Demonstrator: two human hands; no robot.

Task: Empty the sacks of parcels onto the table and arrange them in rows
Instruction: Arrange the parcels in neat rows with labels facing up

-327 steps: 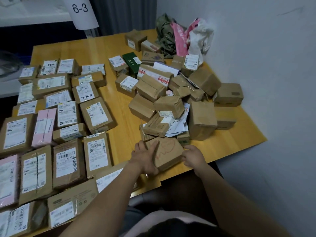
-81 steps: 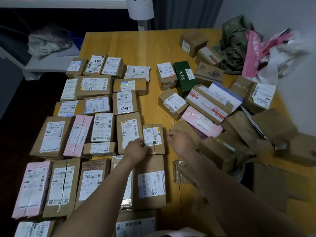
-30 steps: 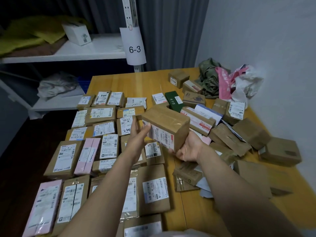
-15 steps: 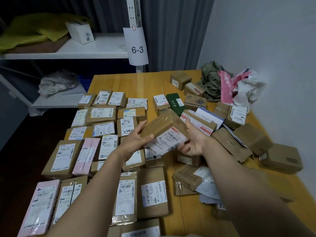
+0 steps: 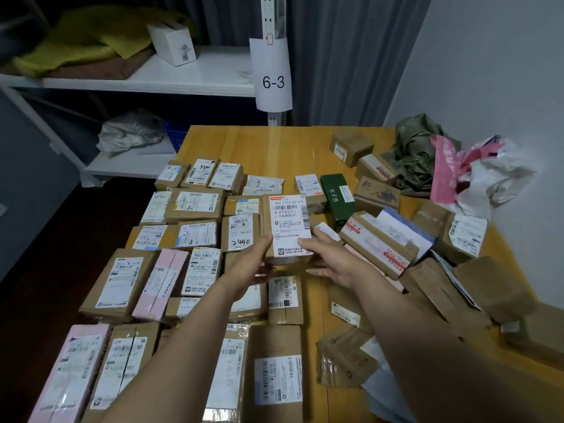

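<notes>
1. Gripping a brown box (image 5: 288, 228) from both sides, the person holds it over the middle of the table (image 5: 274, 148), with its white label facing up.
2. The left hand (image 5: 250, 267) curls round the box's near left corner. Its thumb lies at the edge of the label and its fingers are tucked beneath.
3. The right hand (image 5: 332, 264) clasps the near right corner, with the thumb on the label and the fingers curled along the side.
4. Whether the box's underside touches anything below it cannot be told.
5. Rows of parcels (image 5: 195, 206) cover the left half of the table, from the near edge back past the middle, labels up.
6. Among them, a small box marked 2490 (image 5: 241, 232) lies just left of the held box, and a pink parcel (image 5: 160, 283) lies nearer the left edge.
7. A dark green box (image 5: 337, 196) sits just right of the held box, towards the far edge.
8. A loose heap of boxes (image 5: 442, 288) runs along the right edge, tilted and overlapping.
9. At the far right corner, a crumpled green sack (image 5: 418, 157) and a pink and white bag (image 5: 476, 175) lie against the wall.
10. Beyond the far edge, a white shelf (image 5: 213, 71) carries a white carton (image 5: 172, 42) and a yellow cloth (image 5: 88, 38).
11. A paper sign (image 5: 273, 80) reading 6-3 hangs on the shelf's post.
</notes>
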